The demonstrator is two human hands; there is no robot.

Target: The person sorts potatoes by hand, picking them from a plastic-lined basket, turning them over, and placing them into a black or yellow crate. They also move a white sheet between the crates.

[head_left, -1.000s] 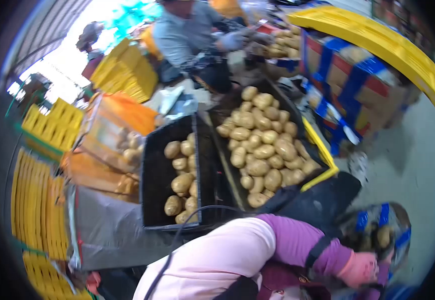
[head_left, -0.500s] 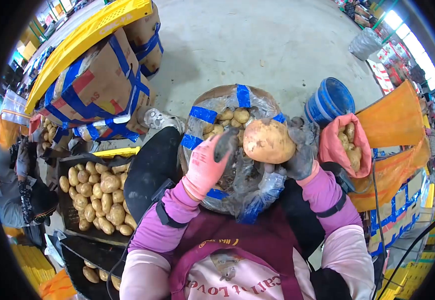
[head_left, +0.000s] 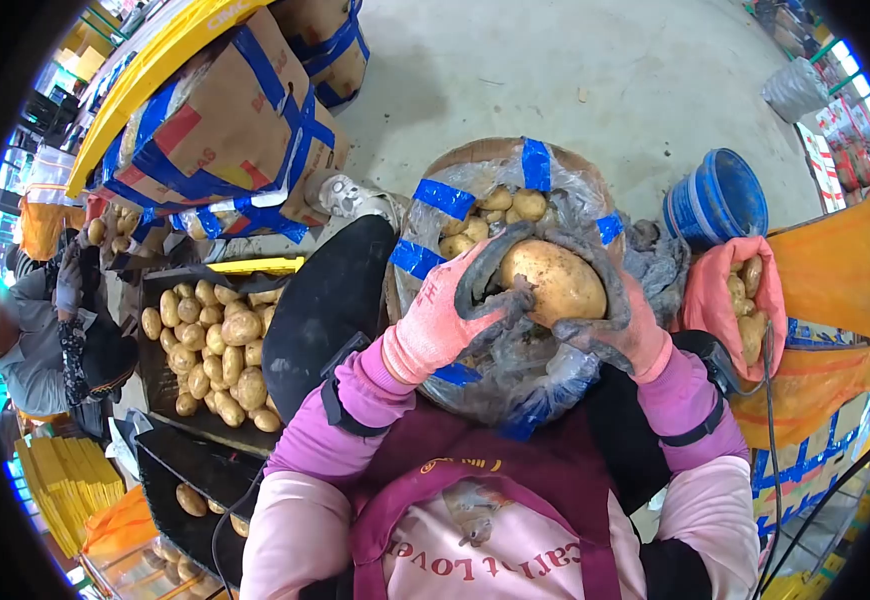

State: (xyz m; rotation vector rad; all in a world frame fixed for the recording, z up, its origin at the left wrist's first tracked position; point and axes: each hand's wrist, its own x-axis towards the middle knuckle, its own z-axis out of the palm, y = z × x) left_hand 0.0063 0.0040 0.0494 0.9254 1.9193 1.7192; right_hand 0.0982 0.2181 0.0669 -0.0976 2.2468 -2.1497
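A large potato [head_left: 558, 283] with dirt specks is held between my two gloved hands, above a plastic-lined round container [head_left: 407, 312] edged with blue tape. My left hand [head_left: 463, 300], in a pink glove with dark grey palm and fingers, curls around the potato's left side. Around its right side wraps my right hand [head_left: 627, 318], in a matching glove, with its fingers under the lower edge. Smaller potatoes [head_left: 527, 205] lie inside the container, beyond my hands. Part of the container's inside is hidden by the hands and crumpled plastic.
To the left, a black crate [head_left: 225, 432] holds many potatoes, with another dark crate [head_left: 170, 470] nearer. Taped cardboard boxes [head_left: 210, 135] stand beyond. On the right are a blue bucket [head_left: 690, 205] and a pink sack [head_left: 700, 300] of potatoes. A co-worker [head_left: 40, 345] is at far left.
My left hand has moved right and closed onto the potato, having been apart from it. My right hand has shifted around its right side. The whole view has shifted slightly.
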